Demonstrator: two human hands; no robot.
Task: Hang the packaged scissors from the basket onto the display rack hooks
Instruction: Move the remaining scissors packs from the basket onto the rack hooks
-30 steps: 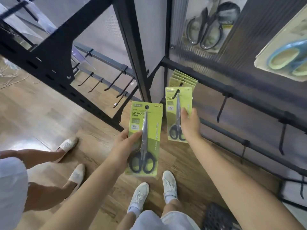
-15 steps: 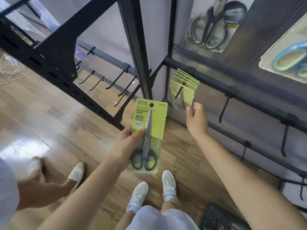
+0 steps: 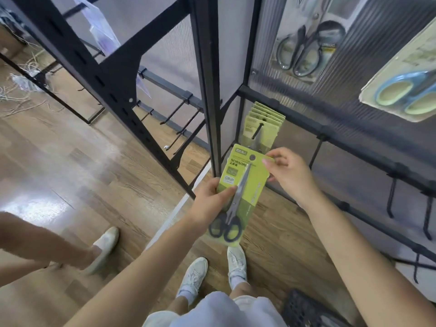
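Left hand (image 3: 207, 204) is gripping a green scissors pack (image 3: 240, 192) mid-card, thumb curled over the front, holding it just below the rack hook (image 3: 257, 131) where more packs (image 3: 264, 119) are hanging. Right hand (image 3: 290, 175) is pinching the pack's top right corner with its fingers (image 3: 271, 161) (hang hole near the top). Black basket (image 3: 304, 312) is sitting on the floor (image 3: 70, 173) at bottom right.

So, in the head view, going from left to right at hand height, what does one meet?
Another person's shoe → left hand → green scissors pack → right hand → empty black hooks.
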